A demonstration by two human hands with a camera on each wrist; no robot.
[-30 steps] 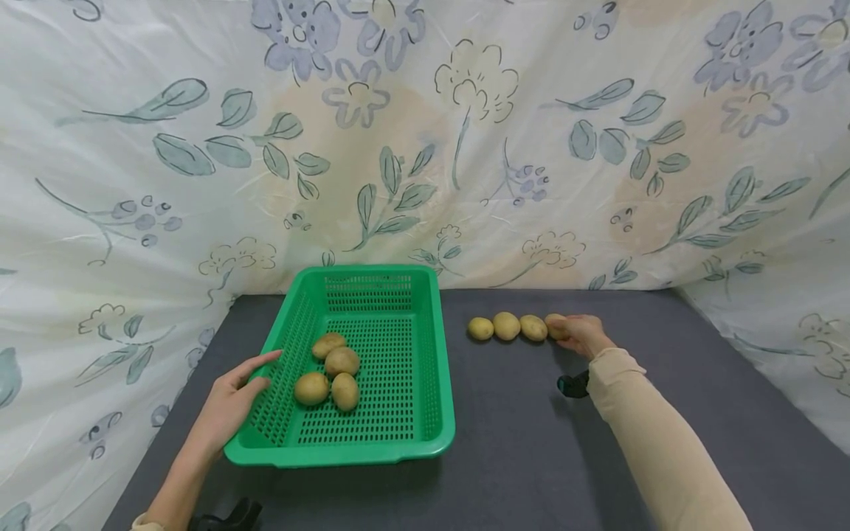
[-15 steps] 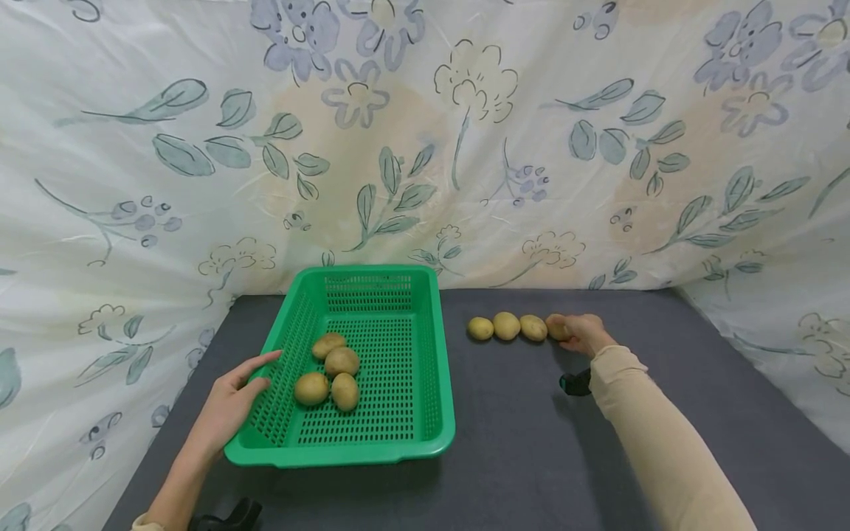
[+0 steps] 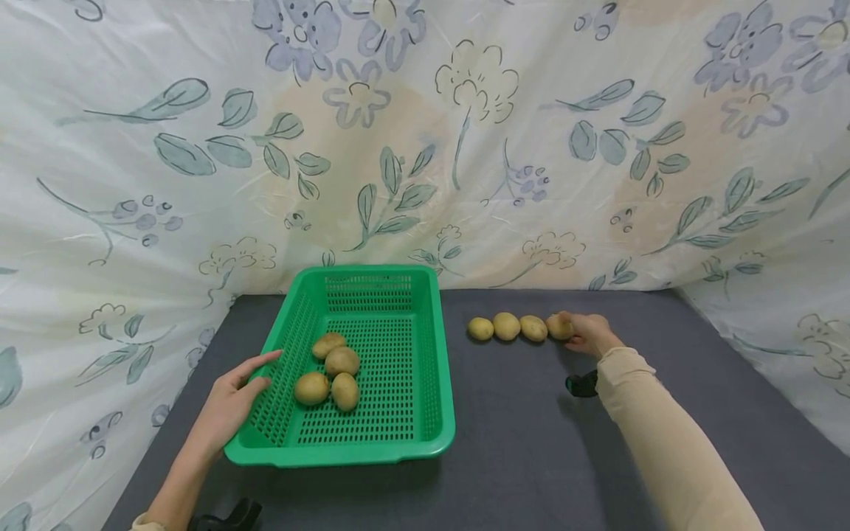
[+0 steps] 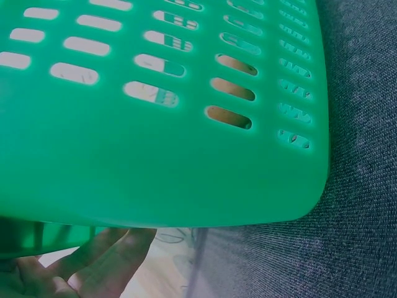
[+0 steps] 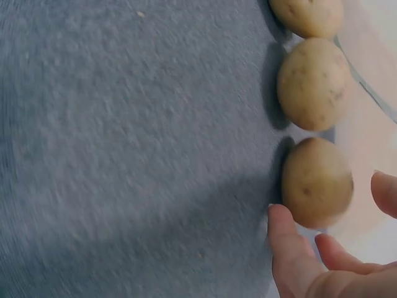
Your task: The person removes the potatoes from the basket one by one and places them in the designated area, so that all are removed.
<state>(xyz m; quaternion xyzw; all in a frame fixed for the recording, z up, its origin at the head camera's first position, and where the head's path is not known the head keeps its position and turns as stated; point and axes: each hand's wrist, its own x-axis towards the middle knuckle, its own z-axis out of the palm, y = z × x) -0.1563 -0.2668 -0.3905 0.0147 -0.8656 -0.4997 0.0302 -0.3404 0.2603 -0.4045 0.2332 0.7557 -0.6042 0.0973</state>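
Note:
A green plastic basket with slotted walls stands at the left, and several potatoes lie inside it. My left hand holds its left rim; in the left wrist view the fingers show below the rim's edge. To the right of the basket, several more potatoes form a row on the table. At the row's right end is a potato with my right hand beside it. The right thumb stands apart from that potato, while one fingertip is right at its lower edge.
A dark grey cloth covers the table. Behind and along both sides hangs a white floral curtain. The row's other potatoes lie close together near the back edge. Black wrist gear hangs under the right wrist.
My right hand has loosened from the end potato and drawn slightly right, so more of that potato shows. The left hand and the basket have stayed in place.

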